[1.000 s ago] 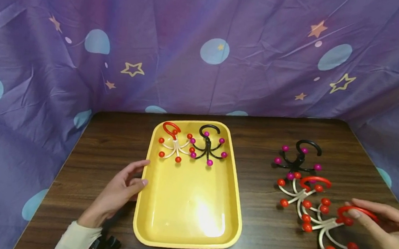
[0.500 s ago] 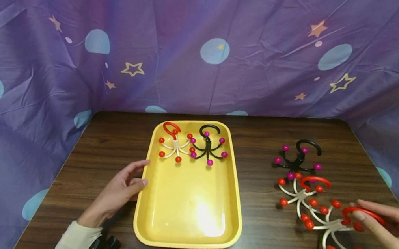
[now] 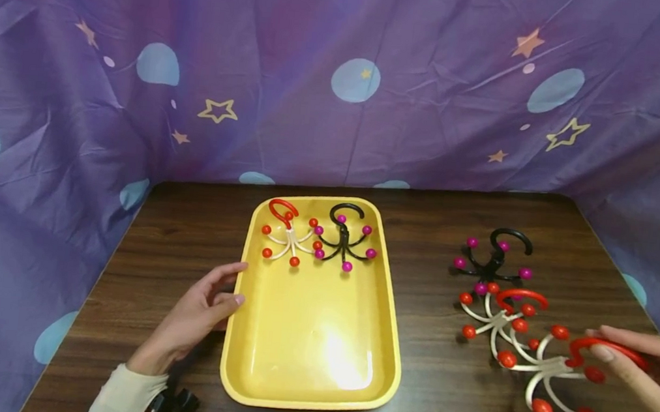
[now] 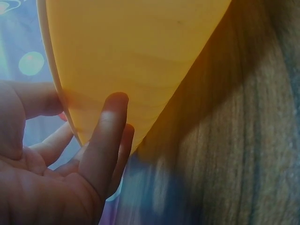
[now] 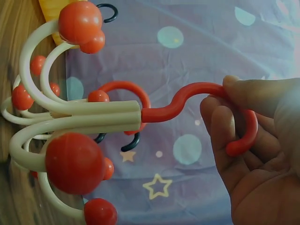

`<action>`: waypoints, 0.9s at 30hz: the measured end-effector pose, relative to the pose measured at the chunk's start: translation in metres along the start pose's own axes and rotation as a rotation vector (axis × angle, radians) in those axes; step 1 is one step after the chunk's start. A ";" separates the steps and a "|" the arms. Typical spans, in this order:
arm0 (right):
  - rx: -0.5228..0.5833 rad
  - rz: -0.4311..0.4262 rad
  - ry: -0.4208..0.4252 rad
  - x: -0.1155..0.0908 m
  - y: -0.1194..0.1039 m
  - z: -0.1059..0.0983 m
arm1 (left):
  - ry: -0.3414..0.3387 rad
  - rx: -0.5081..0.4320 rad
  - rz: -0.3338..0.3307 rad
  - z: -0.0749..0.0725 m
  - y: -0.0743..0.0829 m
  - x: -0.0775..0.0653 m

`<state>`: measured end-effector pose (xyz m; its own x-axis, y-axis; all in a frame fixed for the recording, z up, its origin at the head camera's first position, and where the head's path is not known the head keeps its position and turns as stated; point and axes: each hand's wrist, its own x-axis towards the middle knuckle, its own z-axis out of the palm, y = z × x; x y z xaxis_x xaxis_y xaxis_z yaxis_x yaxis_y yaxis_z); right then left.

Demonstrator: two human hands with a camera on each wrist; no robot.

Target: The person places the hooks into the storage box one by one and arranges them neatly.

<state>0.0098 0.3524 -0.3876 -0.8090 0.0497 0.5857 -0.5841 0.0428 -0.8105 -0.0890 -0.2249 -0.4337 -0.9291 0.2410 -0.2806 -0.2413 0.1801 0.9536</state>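
Observation:
By its red hook, my right hand (image 3: 651, 378) pinches a white claw hanger (image 3: 551, 366) with red ball tips, tilted at the table's right. In the right wrist view, thumb and fingers meet on the hook (image 5: 213, 89), its end curving by the palm. Behind it lie a second white claw hanger (image 3: 499, 320) and a black claw hanger (image 3: 489, 272) with magenta balls. My left hand (image 3: 193, 315) touches the left side of a yellow tray (image 3: 307, 403), fingertips against its rim and outer wall. Inside its far end lie a white-and-red claw hanger (image 3: 290, 238) and a black one (image 3: 343, 238).
The dark wooden table (image 3: 419, 397) carries the tray and the loose hangers. A purple curtain (image 3: 269, 96) with stars and planets hangs behind it. Beside my left wrist is a small black object (image 3: 186, 403). The held hanger overlaps the one behind it in the head view.
My right hand has moved slightly right with the white claw hanger, shifting its arms relative to the hanger behind. The left hand stays at the tray, and the tray's hangers have not moved.

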 end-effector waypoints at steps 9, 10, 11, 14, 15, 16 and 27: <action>-0.049 -0.083 -0.062 0.015 -0.009 0.017 | -0.010 -0.010 0.004 -0.002 -0.001 0.001; -0.019 -0.085 -0.079 0.017 -0.009 0.019 | -0.012 -0.011 0.003 -0.002 -0.001 0.001; -0.014 -0.082 -0.091 0.019 -0.010 0.020 | -0.013 -0.014 0.002 -0.002 -0.001 0.001; -0.107 -0.074 -0.105 0.025 -0.014 0.026 | -0.015 -0.020 0.000 -0.002 0.000 0.001; -0.112 -0.076 -0.123 0.028 -0.014 0.028 | -0.015 -0.021 0.000 -0.002 0.000 0.001; -0.196 -0.078 -0.131 0.030 -0.016 0.031 | -0.014 -0.021 0.000 -0.002 0.000 0.000; -0.649 -0.124 -0.244 0.053 -0.029 0.051 | -0.028 -0.033 0.006 -0.002 -0.001 0.000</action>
<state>-0.0198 0.3030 -0.3335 -0.7748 -0.2160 0.5941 -0.5775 0.6240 -0.5264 -0.0894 -0.2267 -0.4345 -0.9225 0.2686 -0.2770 -0.2451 0.1466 0.9583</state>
